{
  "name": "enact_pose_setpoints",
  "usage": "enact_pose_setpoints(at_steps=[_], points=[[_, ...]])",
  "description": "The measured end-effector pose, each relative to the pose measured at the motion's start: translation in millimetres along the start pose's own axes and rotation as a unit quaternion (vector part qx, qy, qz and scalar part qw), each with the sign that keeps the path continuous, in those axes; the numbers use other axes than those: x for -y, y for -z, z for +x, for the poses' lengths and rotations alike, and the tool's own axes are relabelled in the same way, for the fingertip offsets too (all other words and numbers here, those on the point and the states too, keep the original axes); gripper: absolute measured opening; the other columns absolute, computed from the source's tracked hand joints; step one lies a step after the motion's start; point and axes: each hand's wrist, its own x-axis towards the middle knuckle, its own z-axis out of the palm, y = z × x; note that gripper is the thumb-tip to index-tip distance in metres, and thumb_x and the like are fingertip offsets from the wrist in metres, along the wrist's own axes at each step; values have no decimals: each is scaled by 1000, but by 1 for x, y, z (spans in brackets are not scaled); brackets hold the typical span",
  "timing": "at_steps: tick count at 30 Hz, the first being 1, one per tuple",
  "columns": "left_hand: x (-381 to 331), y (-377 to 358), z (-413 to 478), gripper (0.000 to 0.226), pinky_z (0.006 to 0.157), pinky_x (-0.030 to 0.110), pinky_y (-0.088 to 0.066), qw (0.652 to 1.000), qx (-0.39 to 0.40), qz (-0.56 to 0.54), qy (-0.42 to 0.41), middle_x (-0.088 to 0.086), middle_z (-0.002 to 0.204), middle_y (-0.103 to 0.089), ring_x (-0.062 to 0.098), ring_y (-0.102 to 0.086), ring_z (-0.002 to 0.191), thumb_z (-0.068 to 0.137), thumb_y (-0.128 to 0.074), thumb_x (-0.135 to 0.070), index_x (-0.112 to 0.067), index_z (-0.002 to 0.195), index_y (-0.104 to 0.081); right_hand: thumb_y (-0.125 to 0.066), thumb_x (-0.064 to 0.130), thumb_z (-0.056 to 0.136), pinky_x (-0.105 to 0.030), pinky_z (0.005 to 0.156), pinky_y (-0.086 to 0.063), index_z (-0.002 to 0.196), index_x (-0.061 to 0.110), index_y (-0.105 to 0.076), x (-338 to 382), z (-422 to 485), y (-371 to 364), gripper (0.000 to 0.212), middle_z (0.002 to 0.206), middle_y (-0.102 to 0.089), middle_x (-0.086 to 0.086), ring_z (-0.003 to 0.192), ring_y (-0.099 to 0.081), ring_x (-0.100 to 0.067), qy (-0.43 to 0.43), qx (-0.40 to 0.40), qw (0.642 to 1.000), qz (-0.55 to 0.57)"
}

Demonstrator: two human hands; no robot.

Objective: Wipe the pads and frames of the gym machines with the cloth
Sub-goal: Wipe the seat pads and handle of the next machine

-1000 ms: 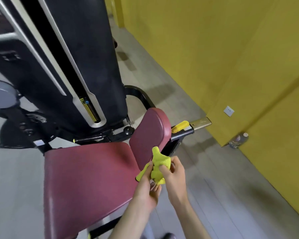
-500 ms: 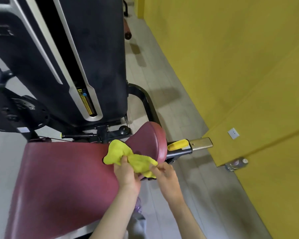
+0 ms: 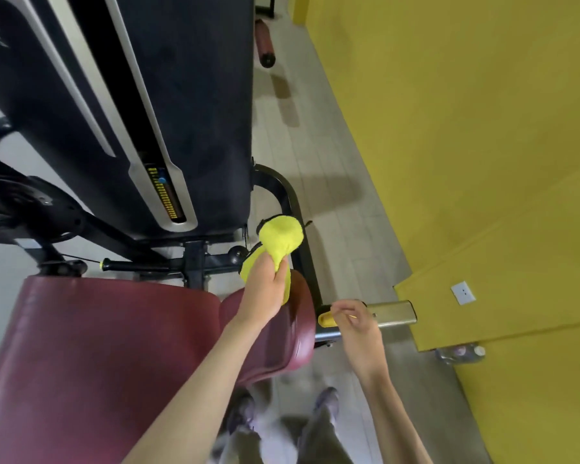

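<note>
Head view: the left hand [image 3: 265, 289] grips the bunched yellow cloth [image 3: 282, 237], whose free end stands up against the curved black frame tube [image 3: 293, 209], just above the top edge of the small maroon pad [image 3: 293, 329]. The right hand [image 3: 359, 329] hovers with its fingers loosely curled over the yellow lever [image 3: 325, 319] and the metal bar [image 3: 394, 314] that juts out beside that pad; whether it touches or pinches anything cannot be told. The large maroon seat pad [image 3: 98, 346] fills the lower left, its far edge close under the black weight housing [image 3: 188, 95], with a knob [image 3: 236, 252] in the narrow gap between. To the right, a strip of pale floor [image 3: 315, 145] runs between the machine and the yellow wall [image 3: 449, 128]; the bar's end nearly reaches the wall's stepped corner, beside a socket [image 3: 462, 292] and a bottle [image 3: 459, 353] lying at the wall's foot.
</note>
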Motion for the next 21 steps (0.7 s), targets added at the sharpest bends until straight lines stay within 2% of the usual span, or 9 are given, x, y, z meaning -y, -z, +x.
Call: enact_pose_setpoints(at_steps=[3, 5, 7, 9, 11, 13, 16, 18, 21], points=[[19, -34, 13, 32, 90, 48, -49, 977, 86, 176, -85, -1, 106, -67, 24, -60, 108, 89, -47, -41, -20, 104, -65, -65, 5, 96, -9, 71, -46, 96, 17, -72, -6, 30, 17, 14, 93, -74, 7, 81, -67, 0, 6, 12, 1000, 2], [22, -42, 19, 25, 85, 45, -51, 962, 102, 236, -94, -9, 96, -66, 20, -59, 102, 77, -52, -43, -27, 91, -65, -66, 7, 95, -19, 77, -48, 94, 20, -73, -10, 51, 30, 15, 91, -75, 7, 80, -67, 1, 6, 33, 999, -1], [17, -43, 26, 21, 77, 41, -52, 958, 117, 250, -79, -12, 86, -64, 16, -58, 92, 73, -54, -44, -27, 81, -63, -67, 10, 94, -31, 84, -51, 91, 25, -73, -11, 72, 45, 17, 92, -76, 9, 87, -69, -5, 3, 61, 998, 0], [12, -43, 32, 24, 71, 40, -54, 953, 129, 264, -69, -10, 81, -62, 13, -57, 84, 73, -57, -47, -25, 78, -62, -68, 14, 94, -38, 88, -53, 89, 28, -73, -11, 92, 58, 16, 92, -76, 10, 94, -71, -13, 12, 69, 998, 2], [14, -48, 32, 30, 72, 40, -55, 953, 118, 276, -46, -9, 83, -65, 14, -59, 86, 74, -57, -51, -23, 80, -66, -68, 13, 94, -42, 93, -54, 89, 27, -73, -9, 110, 68, 16, 93, -77, 6, 98, -72, -19, 22, 77, 997, 18], [17, -54, 22, 38, 86, 42, -53, 948, 93, 301, -53, -8, 101, -70, 16, -60, 106, 77, -57, -53, -24, 94, -73, -68, 12, 94, -47, 97, -53, 88, 26, -73, -9, 127, 74, 16, 93, -77, 2, 99, -72, -23, 18, 91, 995, 32], [17, -63, -15, 48, 108, 55, -42, 947, 44, 307, -79, -7, 131, -66, 24, -47, 137, 83, -61, -53, -22, 118, -73, -66, 19, 97, -49, 99, -54, 88, 30, -73, -15, 142, 76, 15, 93, -77, 6, 100, -72, -21, 12, 125, 992, 19], [15, -70, -52, 44, 112, 56, -37, 953, 7, 285, -106, -6, 142, -59, 26, -38, 146, 89, -65, -47, -19, 123, -71, -66, 21, 98, -49, 98, -55, 90, 31, -72, -23, 148, 77, 14, 92, -77, 8, 98, -72, -17, 11, 147, 989, 3], [17, -87, -108, 38, 112, 61, -37, 943, -15, 296, -151, -4, 156, -47, 30, -28, 153, 90, -65, -37, -16, 122, -72, -67, 26, 97, -56, 98, -54, 91, 36, -72, -35, 158, 79, 12, 93, -78, 9, 96, -73, -16, 18, 182, 983, -10]])
